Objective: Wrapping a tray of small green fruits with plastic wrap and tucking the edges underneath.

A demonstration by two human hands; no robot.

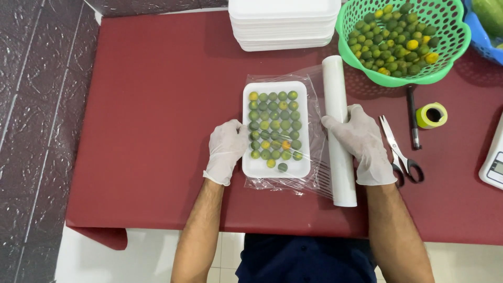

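The gloved left hand (226,149) is laid flat and unclenched against the left edge of a white foam tray (276,166) near the table's (157,131) front edge; nothing is grasped. The tray is filled with rows of small green and yellow limes (275,126) and rests on clear film (314,105), whose outline is hard to trace. The gloved right hand (362,142) is curled over the film roll (339,173). Scissors (401,154) are partly hidden behind that hand. The green basket (398,78) is cut off at the back edge.
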